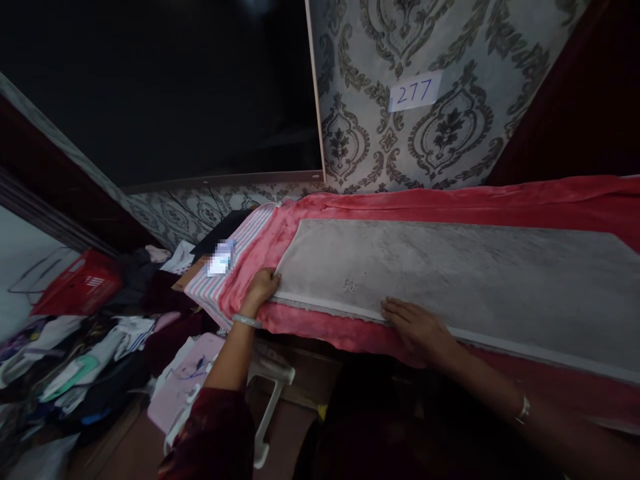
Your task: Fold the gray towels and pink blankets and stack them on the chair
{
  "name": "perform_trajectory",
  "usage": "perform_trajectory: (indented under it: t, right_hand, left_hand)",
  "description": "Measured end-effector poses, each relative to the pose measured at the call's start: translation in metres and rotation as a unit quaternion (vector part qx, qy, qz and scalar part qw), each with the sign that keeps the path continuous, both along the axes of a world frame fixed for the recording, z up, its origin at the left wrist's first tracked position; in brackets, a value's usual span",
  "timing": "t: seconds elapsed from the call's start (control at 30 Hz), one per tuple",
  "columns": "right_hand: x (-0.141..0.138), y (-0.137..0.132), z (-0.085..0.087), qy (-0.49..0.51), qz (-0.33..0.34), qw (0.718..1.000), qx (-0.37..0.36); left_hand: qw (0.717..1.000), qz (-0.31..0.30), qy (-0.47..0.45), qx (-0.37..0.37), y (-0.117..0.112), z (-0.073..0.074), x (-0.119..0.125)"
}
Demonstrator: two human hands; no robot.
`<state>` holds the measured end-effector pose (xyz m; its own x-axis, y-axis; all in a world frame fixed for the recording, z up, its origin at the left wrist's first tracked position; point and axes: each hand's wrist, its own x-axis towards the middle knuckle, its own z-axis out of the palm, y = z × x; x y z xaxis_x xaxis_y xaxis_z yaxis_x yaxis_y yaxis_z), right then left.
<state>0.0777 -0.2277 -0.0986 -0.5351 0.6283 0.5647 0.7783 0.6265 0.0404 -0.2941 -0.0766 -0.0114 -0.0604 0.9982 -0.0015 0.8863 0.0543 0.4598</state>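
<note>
Here we are, looking down on a long grey cloth [450,280] spread flat along a table draped in a red velvety blanket [400,200], its near edge running just inside the table's front. The left hand [263,287] sits right at the cloth's left corner, fingers curled down over the edge, though whether they actually pinch the fabric is hidden from here. The right hand [417,327] lies palm down further along the near edge, fingers spread and flat, pressing on the cloth and gripping nothing. A pale bangle [247,321] rings the left wrist, a shiny band [523,408] the right. Beneath the blanket's left end a pink-striped fabric [240,250] pokes out. On the patterned wallpaper [360,133] behind hangs a paper label reading 277 [415,90]. Down to the left, a heap of clothes [90,360] covers the floor beside a red basket [80,283].
</note>
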Motion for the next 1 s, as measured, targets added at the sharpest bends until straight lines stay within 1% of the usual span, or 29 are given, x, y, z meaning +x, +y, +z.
perform_trajectory:
  t: [0.03, 0.1, 0.17, 0.2, 0.27, 0.3, 0.33, 0.37, 0.43, 0.5, 0.53, 0.6, 0.67, 0.7, 0.73, 0.8, 0.83, 0.87, 0.9, 1.0]
  right_hand:
    - [0.001, 0.0, 0.004, 0.006, -0.001, 1.0, -0.017]
    - [0.005, 0.006, 0.016, 0.016, -0.006, 0.998, -0.069]
    - [0.007, 0.021, 0.032, 0.025, -0.018, 0.993, -0.116]
    - [0.006, 0.031, 0.039, 0.028, -0.028, 0.991, -0.125]
    - [0.001, 0.051, 0.049, 0.024, -0.046, 0.991, -0.119]
    - [-0.003, 0.06, 0.049, 0.013, -0.047, 0.992, -0.119]
    - [-0.008, 0.065, 0.047, -0.003, -0.043, 0.991, -0.126]
    - [-0.014, 0.067, 0.043, -0.022, -0.034, 0.989, -0.142]
    - [-0.024, 0.064, 0.032, -0.051, -0.008, 0.983, -0.176]
    - [-0.027, 0.058, 0.023, -0.052, 0.013, 0.98, -0.19]
    - [-0.027, 0.056, 0.021, -0.047, 0.024, 0.98, -0.193]
    - [-0.021, 0.059, 0.023, -0.031, 0.056, 0.976, -0.209]
    - [-0.013, 0.073, 0.032, -0.008, 0.081, 0.968, -0.236]
    - [-0.01, 0.083, 0.037, 0.005, 0.072, 0.967, -0.244]
    - [-0.008, 0.093, 0.042, 0.017, 0.046, 0.968, -0.247]
    - [-0.012, 0.111, 0.048, 0.021, -0.029, 0.97, -0.241]
    - [-0.017, 0.116, 0.048, 0.012, -0.05, 0.97, -0.239]
    - [-0.023, 0.118, 0.047, 0.001, -0.052, 0.97, -0.239]
    - [-0.03, 0.118, 0.045, -0.01, -0.035, 0.969, -0.245]
    - [-0.047, 0.107, 0.038, -0.015, 0.039, 0.959, -0.282]
  left_hand:
    - [1.0, 0.001, 0.019, 0.0, 0.001, 0.001, 0.001]
    - [0.998, 0.014, 0.054, 0.014, 0.0, 0.005, 0.009]
    - [0.993, 0.006, 0.104, 0.063, -0.002, 0.009, 0.023]
    - [0.986, -0.018, 0.135, 0.094, -0.004, 0.01, 0.032]
    - [0.968, -0.101, 0.192, 0.129, -0.009, 0.006, 0.051]
    - [0.959, -0.14, 0.212, 0.122, -0.012, 0.002, 0.059]
    - [0.956, -0.166, 0.222, 0.099, -0.016, -0.003, 0.065]
    - [0.955, -0.176, 0.228, 0.072, -0.019, -0.009, 0.069]
    - [0.959, -0.156, 0.233, 0.029, -0.026, -0.022, 0.068]
    - [0.964, -0.119, 0.236, 0.01, -0.032, -0.029, 0.06]
    - [0.966, -0.106, 0.237, 0.002, -0.034, -0.03, 0.056]
    - [0.966, -0.084, 0.243, -0.008, -0.033, -0.025, 0.053]
    - [0.965, -0.095, 0.244, 0.001, -0.025, -0.015, 0.059]
    - [0.965, -0.115, 0.237, 0.008, -0.017, -0.01, 0.067]
    - [0.964, -0.141, 0.225, 0.013, -0.007, -0.005, 0.077]
    - [0.964, -0.187, 0.189, 0.008, 0.019, 0.003, 0.1]
    - [0.965, -0.196, 0.172, 0.005, 0.034, 0.005, 0.111]
    - [0.968, -0.194, 0.16, 0.007, 0.047, 0.005, 0.122]
    - [0.971, -0.185, 0.154, 0.011, 0.06, 0.004, 0.13]
    - [0.977, -0.15, 0.152, 0.031, 0.085, -0.004, 0.144]
